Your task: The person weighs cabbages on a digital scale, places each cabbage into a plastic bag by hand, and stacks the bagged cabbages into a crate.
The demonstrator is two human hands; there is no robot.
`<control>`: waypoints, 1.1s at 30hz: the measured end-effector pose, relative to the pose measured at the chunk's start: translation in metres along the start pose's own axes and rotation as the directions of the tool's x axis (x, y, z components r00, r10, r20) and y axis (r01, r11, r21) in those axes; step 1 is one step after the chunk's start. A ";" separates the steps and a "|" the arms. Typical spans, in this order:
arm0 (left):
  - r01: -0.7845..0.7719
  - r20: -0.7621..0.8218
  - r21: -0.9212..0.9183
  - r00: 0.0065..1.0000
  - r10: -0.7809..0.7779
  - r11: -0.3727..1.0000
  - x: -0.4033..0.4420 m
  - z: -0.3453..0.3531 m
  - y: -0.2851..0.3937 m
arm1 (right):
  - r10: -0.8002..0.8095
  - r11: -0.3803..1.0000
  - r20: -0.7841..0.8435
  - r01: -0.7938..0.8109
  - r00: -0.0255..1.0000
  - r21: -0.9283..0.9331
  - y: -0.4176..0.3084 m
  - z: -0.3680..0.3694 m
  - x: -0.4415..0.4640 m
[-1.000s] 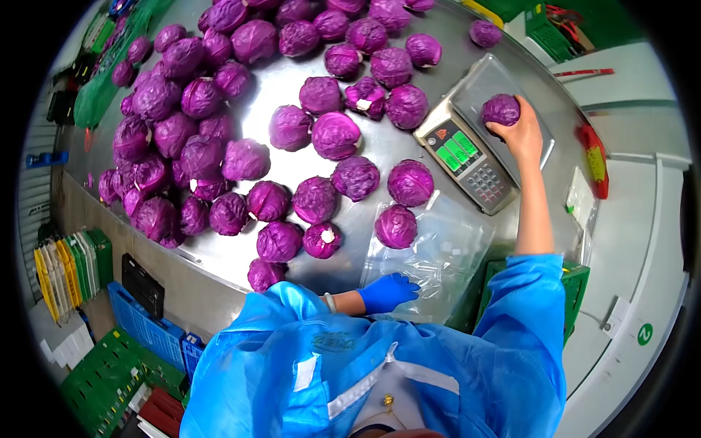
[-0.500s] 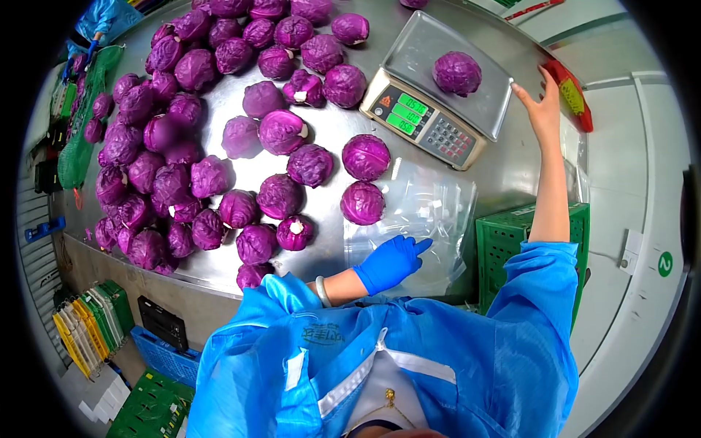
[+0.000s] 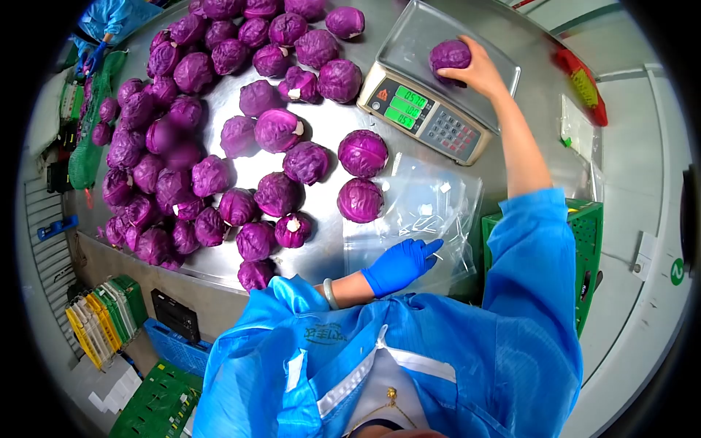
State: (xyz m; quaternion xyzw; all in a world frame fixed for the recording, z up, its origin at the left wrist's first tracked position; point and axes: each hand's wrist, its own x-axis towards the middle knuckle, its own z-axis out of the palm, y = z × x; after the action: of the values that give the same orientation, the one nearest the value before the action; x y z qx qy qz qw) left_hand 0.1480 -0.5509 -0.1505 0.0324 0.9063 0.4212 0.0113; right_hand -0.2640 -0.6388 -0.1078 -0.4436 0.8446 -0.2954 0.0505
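My bare right hand (image 3: 475,71) is wrapped around a red cabbage (image 3: 447,57) on the metal pan of a digital scale (image 3: 431,120), whose green display is lit. My left hand (image 3: 400,267), in a blue glove, rests over clear plastic bags (image 3: 431,208) lying on the table, its index finger stretched out to the right. No object shows in that hand, and its lower fingers are partly hidden. Two red cabbages, an upper cabbage (image 3: 363,153) and a lower cabbage (image 3: 360,200), sit at the left edge of the bags.
Many red cabbages (image 3: 171,184) are heaped across the left of the steel table (image 3: 314,259). A green crate (image 3: 588,248) stands to the right. Beyond the scale lies a red and yellow object (image 3: 583,86). Another person's gloved hand (image 3: 95,58) is at the far left, near green netting (image 3: 95,139).
My right hand has moved left from beyond the scale pan's right edge and closed around the cabbage there. My left hand stays over the bags, with its finger angled slightly more upward.
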 end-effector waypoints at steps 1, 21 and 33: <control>-0.089 0.004 0.085 0.996 0.089 0.992 0.000 0.004 -0.007 | 0.056 0.998 0.043 -0.057 0.998 0.027 0.004 0.002 0.007; -0.001 -0.060 -0.501 0.998 -0.034 0.865 -0.065 0.004 0.021 | 0.518 0.125 0.339 -0.462 0.785 0.878 -0.159 -0.004 -0.463; -0.057 0.162 -0.288 0.981 0.108 0.956 -0.112 0.022 0.077 | 0.496 0.866 -0.208 -0.465 0.843 0.182 -0.198 0.006 -0.552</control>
State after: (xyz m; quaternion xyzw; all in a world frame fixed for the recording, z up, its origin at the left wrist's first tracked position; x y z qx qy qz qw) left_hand 0.2645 -0.4920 -0.1070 0.1053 0.8303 0.5417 0.0779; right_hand 0.2130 -0.2969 -0.1027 -0.1730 0.9083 -0.3784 0.0443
